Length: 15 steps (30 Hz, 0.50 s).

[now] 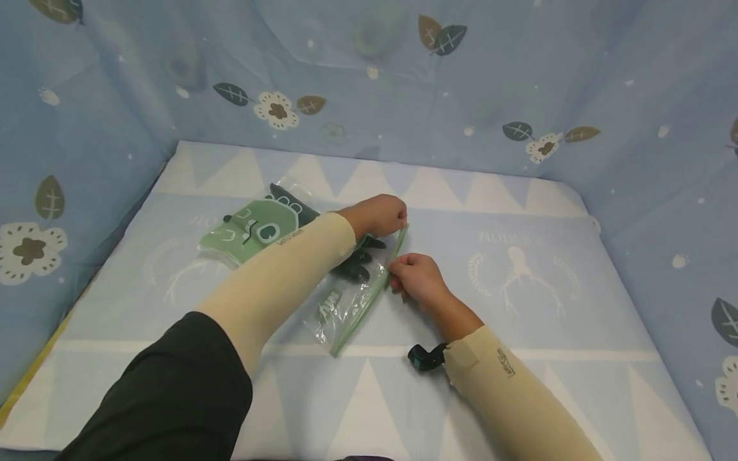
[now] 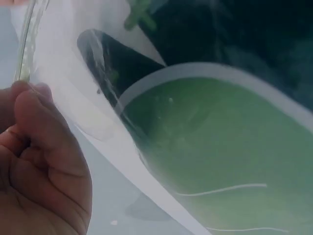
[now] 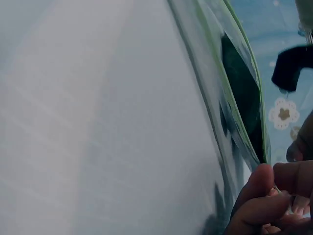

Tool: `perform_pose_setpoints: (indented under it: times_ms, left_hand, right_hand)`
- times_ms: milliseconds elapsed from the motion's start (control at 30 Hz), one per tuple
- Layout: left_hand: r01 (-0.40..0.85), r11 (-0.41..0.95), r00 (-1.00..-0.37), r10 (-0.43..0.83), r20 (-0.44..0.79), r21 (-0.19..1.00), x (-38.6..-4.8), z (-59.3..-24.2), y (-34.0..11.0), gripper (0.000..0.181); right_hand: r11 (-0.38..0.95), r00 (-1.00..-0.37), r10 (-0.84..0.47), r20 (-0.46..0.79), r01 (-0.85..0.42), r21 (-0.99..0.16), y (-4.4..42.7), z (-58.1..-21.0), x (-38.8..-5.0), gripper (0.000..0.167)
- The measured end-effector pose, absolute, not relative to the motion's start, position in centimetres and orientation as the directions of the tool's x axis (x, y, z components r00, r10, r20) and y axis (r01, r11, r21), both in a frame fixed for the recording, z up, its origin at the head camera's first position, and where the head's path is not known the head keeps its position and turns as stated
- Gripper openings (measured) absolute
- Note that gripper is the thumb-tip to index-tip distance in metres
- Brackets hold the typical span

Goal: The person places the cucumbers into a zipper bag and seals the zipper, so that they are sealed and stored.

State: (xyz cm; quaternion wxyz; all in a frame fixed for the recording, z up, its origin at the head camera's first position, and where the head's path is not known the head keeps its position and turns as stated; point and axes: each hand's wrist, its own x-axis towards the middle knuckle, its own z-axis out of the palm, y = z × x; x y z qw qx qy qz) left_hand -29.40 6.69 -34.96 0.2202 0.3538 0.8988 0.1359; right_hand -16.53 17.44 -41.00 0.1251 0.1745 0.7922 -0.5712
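Note:
A clear zip bag (image 1: 346, 307) with a green cartoon print and a green zip strip (image 1: 360, 315) lies slanted on the bed-like surface. My left hand (image 1: 380, 214) pinches the far end of the strip; in the left wrist view, thumb and finger of that hand (image 2: 46, 161) meet on the bag's edge. Lower along the same strip, my right hand (image 1: 419, 278) pinches it between thumb and fingertips. In the right wrist view, the bag's mouth (image 3: 261, 103) gapes beside the right hand (image 3: 269, 203). Dark green shapes show through the plastic; whether they are print or contents, I cannot tell.
A pale blue and white patterned cloth (image 1: 530, 256) covers the flat surface. Blue curtains (image 1: 369, 83) with leaves and flowers surround it at the back and sides. A small black device (image 1: 425, 357) sits at the right wrist. Beige sleeves cover both forearms.

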Motion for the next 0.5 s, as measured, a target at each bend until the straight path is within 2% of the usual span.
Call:
perform_pose_setpoints:
  times_ms: [200, 367, 500]
  left_hand:
    - [0.534, 0.735, -0.701, 0.661, -0.268, 0.419, -29.7, -35.1, 6.7, 0.026]
    - [0.519, 0.741, -0.703, 0.654, -0.280, 0.427, -30.1, -35.6, 6.8, 0.028]
    - [0.499, 0.747, -0.709, 0.643, -0.289, 0.439, -30.0, -35.9, 6.8, 0.026]
  right_hand:
    - [0.418, -0.877, -0.042, -0.478, 0.419, -0.806, 16.3, -40.7, -14.1, 0.023]
    - [0.421, -0.827, -0.191, -0.529, 0.418, -0.805, 14.8, -40.8, -11.5, 0.026]
    - [0.369, -0.797, -0.278, -0.536, 0.426, -0.826, 13.2, -40.8, -9.3, 0.025]
